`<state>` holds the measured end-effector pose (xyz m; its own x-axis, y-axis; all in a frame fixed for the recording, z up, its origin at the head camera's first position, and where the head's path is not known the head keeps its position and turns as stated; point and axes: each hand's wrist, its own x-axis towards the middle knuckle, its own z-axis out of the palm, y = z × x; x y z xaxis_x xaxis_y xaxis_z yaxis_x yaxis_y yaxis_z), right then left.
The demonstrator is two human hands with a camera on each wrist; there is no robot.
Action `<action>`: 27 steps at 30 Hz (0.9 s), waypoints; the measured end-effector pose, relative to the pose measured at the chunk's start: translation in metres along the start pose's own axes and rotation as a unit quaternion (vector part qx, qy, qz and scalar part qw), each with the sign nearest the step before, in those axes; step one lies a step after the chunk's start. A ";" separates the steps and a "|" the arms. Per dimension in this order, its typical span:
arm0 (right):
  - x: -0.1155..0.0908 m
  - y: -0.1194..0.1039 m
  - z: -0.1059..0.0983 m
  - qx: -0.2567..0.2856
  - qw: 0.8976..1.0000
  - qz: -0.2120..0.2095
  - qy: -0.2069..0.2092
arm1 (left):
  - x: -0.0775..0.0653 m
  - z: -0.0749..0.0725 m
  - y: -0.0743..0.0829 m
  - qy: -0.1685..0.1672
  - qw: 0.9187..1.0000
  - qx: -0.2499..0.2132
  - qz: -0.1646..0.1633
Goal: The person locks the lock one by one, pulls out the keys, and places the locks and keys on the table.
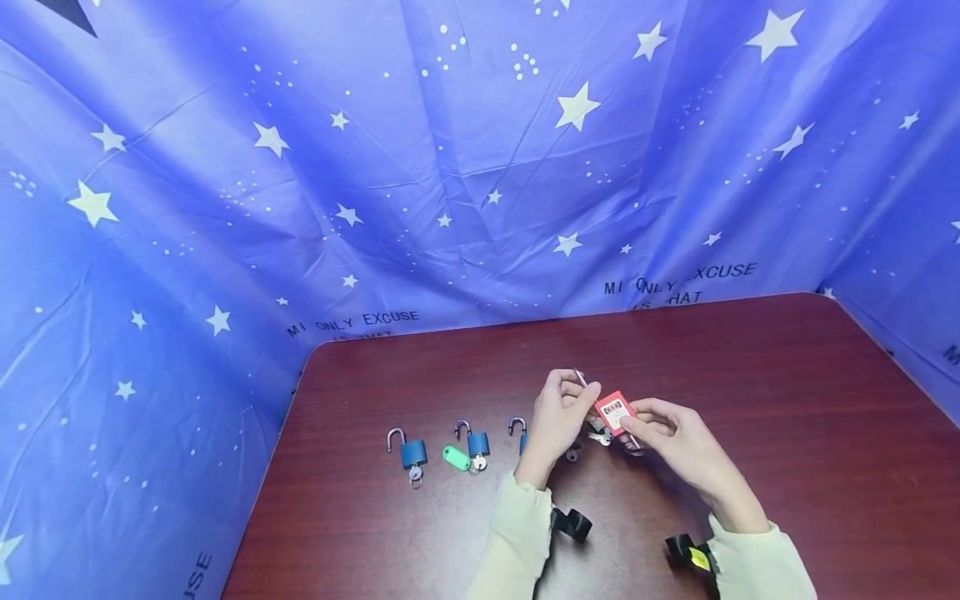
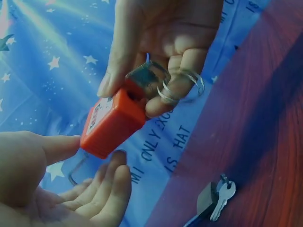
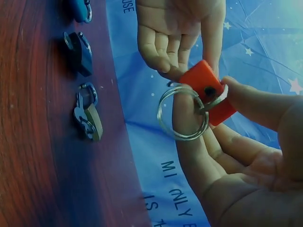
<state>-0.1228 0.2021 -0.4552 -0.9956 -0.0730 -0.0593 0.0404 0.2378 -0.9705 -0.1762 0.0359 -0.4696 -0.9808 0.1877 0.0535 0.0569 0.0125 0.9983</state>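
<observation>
A red padlock [image 1: 613, 411] with a white label is held up over the table between both hands. My left hand [image 1: 555, 425] pinches it at its shackle end; the thin metal shackle [image 2: 75, 172] shows beside those fingers in the left wrist view. From the other side my right hand [image 1: 686, 450] grips the lower end of the body, thumb at the label edge. A key [image 3: 218, 100] stands in the lock's bottom, with metal rings [image 3: 163, 113] hanging from it. Just below the hands lies a small brass-coloured padlock [image 3: 97, 124] with keys, partly hidden in the head view.
Left of the hands, blue padlocks stand in a row with raised shackles: one [image 1: 414, 454], a second [image 1: 477, 444] beside a green key tag [image 1: 456, 457], and a third [image 1: 522, 444] half behind my left wrist. A star-patterned blue curtain [image 1: 450, 275] borders the dark red table [image 1: 345, 400].
</observation>
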 end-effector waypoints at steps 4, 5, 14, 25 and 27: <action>0.000 0.001 0.003 -0.011 1.000 -0.005 -0.015 | 0.001 -0.004 -0.001 0.011 1.000 -0.003 -0.005; 0.001 0.001 0.004 -0.013 1.000 -0.006 -0.017 | 0.001 -0.005 -0.002 0.016 1.000 -0.001 -0.007; 0.001 0.000 0.012 -0.006 1.000 -0.004 -0.030 | 0.002 -0.011 -0.003 0.006 0.999 -0.037 0.019; 0.002 -0.003 0.014 0.008 1.000 0.005 -0.023 | 0.000 -0.014 0.007 -0.020 0.997 -0.054 0.048; 0.003 -0.003 0.014 0.013 1.000 0.003 -0.022 | -0.002 -0.015 0.013 -0.018 0.997 -0.044 0.055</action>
<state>-0.1242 0.1875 -0.4559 -0.9905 -0.1150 -0.0758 0.0499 0.2133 -0.9757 -0.1761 0.0212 -0.4562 -0.9619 0.2190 0.1635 0.1453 -0.0968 0.9846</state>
